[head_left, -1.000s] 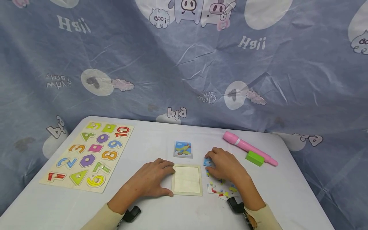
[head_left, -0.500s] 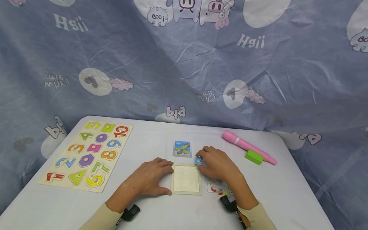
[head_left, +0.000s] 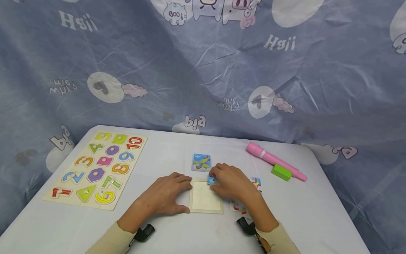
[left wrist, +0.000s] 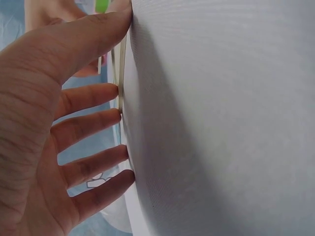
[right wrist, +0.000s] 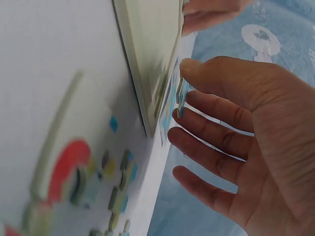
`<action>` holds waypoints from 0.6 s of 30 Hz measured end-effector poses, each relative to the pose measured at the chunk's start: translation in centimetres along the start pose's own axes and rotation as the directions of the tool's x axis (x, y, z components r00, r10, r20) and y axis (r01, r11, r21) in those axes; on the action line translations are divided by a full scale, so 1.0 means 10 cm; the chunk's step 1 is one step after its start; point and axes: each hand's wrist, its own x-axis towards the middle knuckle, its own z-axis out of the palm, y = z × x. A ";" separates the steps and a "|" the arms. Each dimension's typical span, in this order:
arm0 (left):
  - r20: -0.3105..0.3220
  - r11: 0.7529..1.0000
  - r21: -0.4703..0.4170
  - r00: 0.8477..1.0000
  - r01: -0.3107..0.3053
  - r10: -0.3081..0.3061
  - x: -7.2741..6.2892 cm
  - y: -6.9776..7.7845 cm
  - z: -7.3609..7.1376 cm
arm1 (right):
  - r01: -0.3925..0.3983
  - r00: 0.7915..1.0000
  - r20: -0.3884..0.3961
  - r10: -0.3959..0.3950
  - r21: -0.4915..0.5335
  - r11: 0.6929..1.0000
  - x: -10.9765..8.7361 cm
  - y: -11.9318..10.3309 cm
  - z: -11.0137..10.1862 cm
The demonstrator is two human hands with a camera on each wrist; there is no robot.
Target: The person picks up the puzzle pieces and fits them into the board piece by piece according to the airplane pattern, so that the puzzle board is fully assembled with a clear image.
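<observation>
My right hand (head_left: 233,183) pinches a small blue puzzle piece (head_left: 211,180) between thumb and fingers, over the top right part of a square wooden puzzle tray (head_left: 206,199). In the right wrist view this jigsaw piece (right wrist: 181,96) is seen edge-on at the thumb tip. My left hand (head_left: 166,195) rests at the tray's left side, its thumb and extended fingers touching the rim. Just behind the tray lies a picture card (head_left: 201,162) of a yellow airplane. Loose puzzle pieces (head_left: 237,206) lie to the right of the tray, partly hidden beneath my right forearm.
On the left of the white table (head_left: 215,236) lies a wooden number-and-shape board (head_left: 96,169). A pink pen-shaped stick (head_left: 269,158) and a green block (head_left: 281,172) are at the back right. Behind the table hangs a blue-grey patterned cloth (head_left: 177,70).
My right hand has carried the blue puzzle piece leftward from the loose pieces to above the tray's top right. My left hand stays at the tray's left edge.
</observation>
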 end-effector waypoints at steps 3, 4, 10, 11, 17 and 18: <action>-0.003 1.000 0.000 1.000 -0.003 0.003 0.00 -0.01 0.00 | 0.017 1.000 0.012 -0.017 0.008 1.000 0.02 -0.06 0.02; -0.005 1.000 0.000 1.000 -0.006 0.006 0.00 -0.01 0.00 | 0.023 1.000 0.017 -0.023 0.008 1.000 0.02 -0.07 0.03; -0.007 1.000 -0.008 1.000 -0.011 0.011 -0.01 -0.01 0.00 | 0.076 0.997 0.009 -0.076 -0.002 0.997 0.05 -0.18 0.08; -0.008 1.000 -0.007 1.000 -0.011 0.011 -0.01 -0.01 0.00 | 0.085 0.996 0.004 -0.085 -0.009 0.996 0.06 -0.19 0.09; -0.025 1.000 0.002 0.999 -0.021 0.021 -0.01 -0.02 -0.01 | 0.118 0.993 -0.023 -0.119 -0.050 0.992 0.08 -0.23 0.16; -0.027 1.000 0.004 0.999 -0.022 0.022 -0.01 -0.02 -0.01 | 0.121 0.992 -0.026 -0.122 -0.051 0.991 0.08 -0.24 0.17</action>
